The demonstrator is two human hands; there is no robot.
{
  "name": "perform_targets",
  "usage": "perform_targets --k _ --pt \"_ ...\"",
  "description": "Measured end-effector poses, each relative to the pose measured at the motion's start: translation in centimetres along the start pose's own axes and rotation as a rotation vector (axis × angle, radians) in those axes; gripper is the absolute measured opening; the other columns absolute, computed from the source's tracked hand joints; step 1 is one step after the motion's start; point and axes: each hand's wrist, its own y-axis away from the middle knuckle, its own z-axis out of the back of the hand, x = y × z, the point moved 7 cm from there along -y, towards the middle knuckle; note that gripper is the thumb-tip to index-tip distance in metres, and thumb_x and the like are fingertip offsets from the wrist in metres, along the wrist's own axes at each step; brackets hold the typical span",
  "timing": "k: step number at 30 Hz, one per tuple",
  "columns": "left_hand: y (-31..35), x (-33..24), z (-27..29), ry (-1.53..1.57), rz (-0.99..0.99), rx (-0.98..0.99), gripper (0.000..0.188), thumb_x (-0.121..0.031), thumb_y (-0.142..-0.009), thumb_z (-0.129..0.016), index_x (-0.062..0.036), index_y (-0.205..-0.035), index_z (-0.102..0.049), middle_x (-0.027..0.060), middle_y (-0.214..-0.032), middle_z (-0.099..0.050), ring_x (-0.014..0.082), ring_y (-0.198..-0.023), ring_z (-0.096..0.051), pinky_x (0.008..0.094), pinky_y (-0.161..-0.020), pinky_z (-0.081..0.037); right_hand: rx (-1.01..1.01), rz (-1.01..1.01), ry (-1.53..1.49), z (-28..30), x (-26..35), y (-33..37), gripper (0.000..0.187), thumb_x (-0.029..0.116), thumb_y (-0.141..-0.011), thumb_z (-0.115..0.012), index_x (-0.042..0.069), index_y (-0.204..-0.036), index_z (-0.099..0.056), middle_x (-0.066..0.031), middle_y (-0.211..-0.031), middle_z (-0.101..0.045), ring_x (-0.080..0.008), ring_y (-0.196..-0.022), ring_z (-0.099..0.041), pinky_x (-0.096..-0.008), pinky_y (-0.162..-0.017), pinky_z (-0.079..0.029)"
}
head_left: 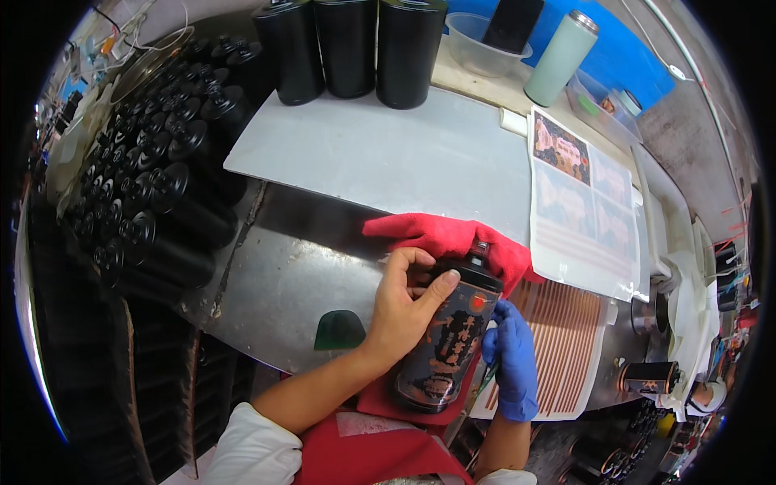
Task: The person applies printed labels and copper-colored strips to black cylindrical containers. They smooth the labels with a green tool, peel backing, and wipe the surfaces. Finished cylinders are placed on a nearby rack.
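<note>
A black bottle [450, 338] with a dark printed label leans in front of me, its neck tilted away and to the right. My left hand [408, 303], bare, grips it by the upper side, thumb across the shoulder. Close against its right side is my right hand [513, 356] in a blue glove, fingers curled. A thin greenish edge shows by those fingers, but what they hold is mostly hidden. Behind the bottle's neck lies a crumpled red cloth [428, 232]. A dark green flat piece [339, 330] rests on the metal table left of my wrist.
Many black bottles [186, 194] crowd the left side. Three black cylinders [346, 48] stand at the back of a grey board [388, 133]. To the right lie a sheet of brown strips [558, 339] and printed sheets [578, 218]. A pale green flask [563, 56] stands farther back.
</note>
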Motion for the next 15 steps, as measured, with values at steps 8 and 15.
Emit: perform_targets --k 8,15 --pt "-0.6 0.2 0.3 0.063 -0.007 0.023 0.021 -0.013 -0.086 -0.064 -0.0055 -0.099 -0.049 -0.0020 -0.083 -0.050 0.0036 -0.073 -0.047 0.0182 -0.064 -0.041 -0.009 -0.160 0.063 0.2 -0.9 -2.0 0.046 0.045 -0.094 -0.044 0.003 -0.092 -0.062 -0.0012 -0.059 -0.053 -0.0075 -0.047 -0.042 -0.0217 -0.045 -0.031" --pt "-1.3 0.4 0.6 0.114 -0.043 0.028 0.017 -0.010 -0.083 -0.067 -0.0043 -0.090 -0.053 -0.0001 -0.081 -0.055 0.0057 -0.071 -0.052 0.0192 -0.063 -0.044 0.008 -0.173 0.065 -0.7 -0.7 -2.8 0.058 0.058 -0.090 -0.041 0.007 -0.070 -0.060 0.0002 -0.056 -0.049 -0.0088 -0.049 -0.043 -0.0221 -0.045 -0.033"
